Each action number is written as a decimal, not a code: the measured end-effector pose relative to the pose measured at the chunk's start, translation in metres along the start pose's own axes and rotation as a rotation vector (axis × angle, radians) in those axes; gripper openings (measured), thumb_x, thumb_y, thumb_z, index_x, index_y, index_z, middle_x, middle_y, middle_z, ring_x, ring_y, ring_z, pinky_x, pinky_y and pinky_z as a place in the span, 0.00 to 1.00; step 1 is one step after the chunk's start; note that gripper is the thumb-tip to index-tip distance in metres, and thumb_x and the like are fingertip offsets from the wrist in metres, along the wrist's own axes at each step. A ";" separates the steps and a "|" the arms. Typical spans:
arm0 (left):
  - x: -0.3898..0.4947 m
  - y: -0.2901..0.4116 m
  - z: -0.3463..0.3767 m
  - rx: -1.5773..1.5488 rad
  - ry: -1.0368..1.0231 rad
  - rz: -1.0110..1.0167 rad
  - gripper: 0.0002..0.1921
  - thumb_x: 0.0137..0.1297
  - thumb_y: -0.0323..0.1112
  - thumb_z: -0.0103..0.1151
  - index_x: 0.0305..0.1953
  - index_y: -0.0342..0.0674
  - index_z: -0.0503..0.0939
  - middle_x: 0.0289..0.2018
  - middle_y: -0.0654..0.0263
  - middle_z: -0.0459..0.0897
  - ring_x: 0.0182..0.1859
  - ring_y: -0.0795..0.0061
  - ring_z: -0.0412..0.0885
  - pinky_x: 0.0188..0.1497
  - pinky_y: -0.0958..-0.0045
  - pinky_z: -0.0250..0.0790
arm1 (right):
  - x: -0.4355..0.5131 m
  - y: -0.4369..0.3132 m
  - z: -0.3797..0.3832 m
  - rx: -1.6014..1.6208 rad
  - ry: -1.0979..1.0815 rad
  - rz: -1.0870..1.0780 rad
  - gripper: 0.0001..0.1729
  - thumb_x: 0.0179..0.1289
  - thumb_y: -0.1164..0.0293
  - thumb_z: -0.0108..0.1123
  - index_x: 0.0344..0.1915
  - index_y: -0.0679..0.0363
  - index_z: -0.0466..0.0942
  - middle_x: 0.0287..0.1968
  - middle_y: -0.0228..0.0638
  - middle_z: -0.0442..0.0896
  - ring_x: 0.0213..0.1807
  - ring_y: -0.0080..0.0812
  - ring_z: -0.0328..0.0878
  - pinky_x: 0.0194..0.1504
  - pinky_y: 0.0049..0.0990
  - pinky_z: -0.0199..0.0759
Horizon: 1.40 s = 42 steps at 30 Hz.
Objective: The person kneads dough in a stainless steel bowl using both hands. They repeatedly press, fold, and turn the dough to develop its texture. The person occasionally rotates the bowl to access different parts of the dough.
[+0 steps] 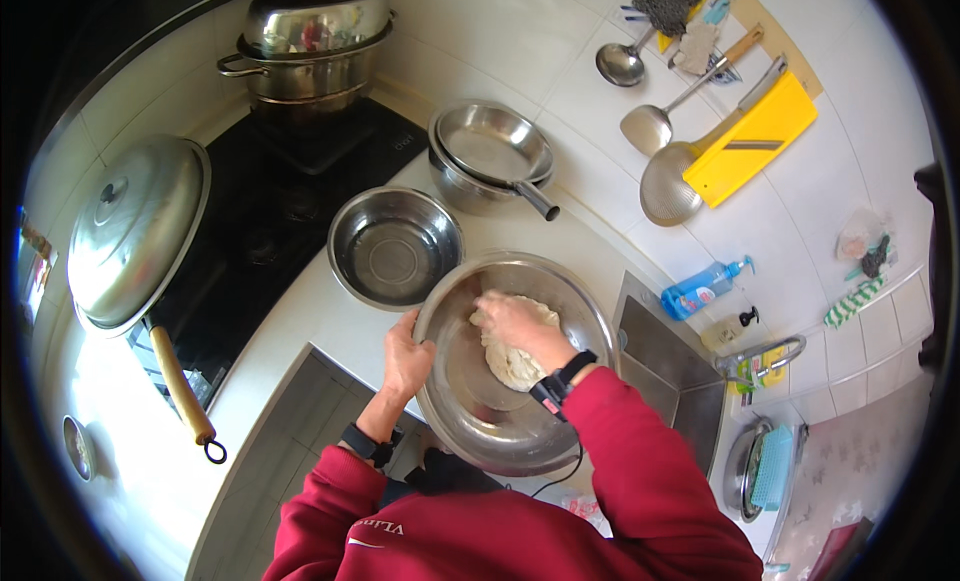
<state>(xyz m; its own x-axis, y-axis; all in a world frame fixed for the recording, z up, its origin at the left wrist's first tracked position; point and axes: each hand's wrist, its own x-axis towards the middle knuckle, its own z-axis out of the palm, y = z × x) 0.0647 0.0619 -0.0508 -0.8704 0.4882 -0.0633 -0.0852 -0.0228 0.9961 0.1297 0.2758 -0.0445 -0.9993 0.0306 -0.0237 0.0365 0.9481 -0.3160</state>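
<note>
A large stainless steel bowl [480, 431] stands at the counter's front edge, with a lump of pale dough [517, 367] inside it. My left hand [407, 358] grips the bowl's left rim, thumb up at the edge. Inside the bowl, my right hand [517, 326] lies on the upper part of the dough; its fingers are blurred and partly sunk against it, so their exact pose is hard to tell. A smaller steel bowl [396, 255], which looks to hold some clear liquid, sits just to the upper left, close to the large bowl's rim.
Nested steel pans [491, 150] stand behind. On the black cooktop [292, 206] are a steamer pot [315, 63] and a lidded wok [139, 236], its wooden handle jutting over the counter. At right lie a sink [667, 356] and a blue pump bottle [697, 290]. Utensils hang on the tiled wall.
</note>
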 end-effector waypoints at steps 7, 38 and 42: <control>-0.001 0.000 -0.001 0.058 0.018 0.025 0.25 0.48 0.18 0.46 0.52 0.29 0.76 0.42 0.47 0.83 0.48 0.60 0.82 0.54 0.67 0.69 | 0.000 0.000 0.015 -0.279 -0.183 0.044 0.11 0.55 0.65 0.61 0.34 0.61 0.79 0.38 0.42 0.80 0.42 0.48 0.80 0.44 0.41 0.74; 0.002 0.007 0.002 0.042 -0.013 0.006 0.24 0.50 0.17 0.46 0.53 0.26 0.74 0.43 0.47 0.83 0.47 0.62 0.80 0.54 0.69 0.68 | -0.026 0.042 0.028 -0.244 -0.180 0.352 0.09 0.49 0.78 0.59 0.35 0.63 0.77 0.34 0.49 0.83 0.40 0.50 0.81 0.41 0.44 0.75; 0.003 0.008 0.003 0.011 0.002 0.027 0.24 0.49 0.17 0.47 0.52 0.26 0.75 0.43 0.48 0.83 0.47 0.61 0.81 0.54 0.69 0.69 | -0.027 0.029 -0.002 -0.052 -0.325 0.450 0.14 0.49 0.77 0.56 0.39 0.63 0.77 0.37 0.49 0.82 0.42 0.45 0.81 0.45 0.39 0.75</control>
<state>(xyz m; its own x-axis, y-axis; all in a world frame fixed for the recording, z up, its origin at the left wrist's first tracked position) 0.0628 0.0662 -0.0424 -0.8734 0.4857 -0.0368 -0.0564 -0.0257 0.9981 0.1582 0.3032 -0.0508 -0.8297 0.3446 -0.4391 0.4497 0.8787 -0.1601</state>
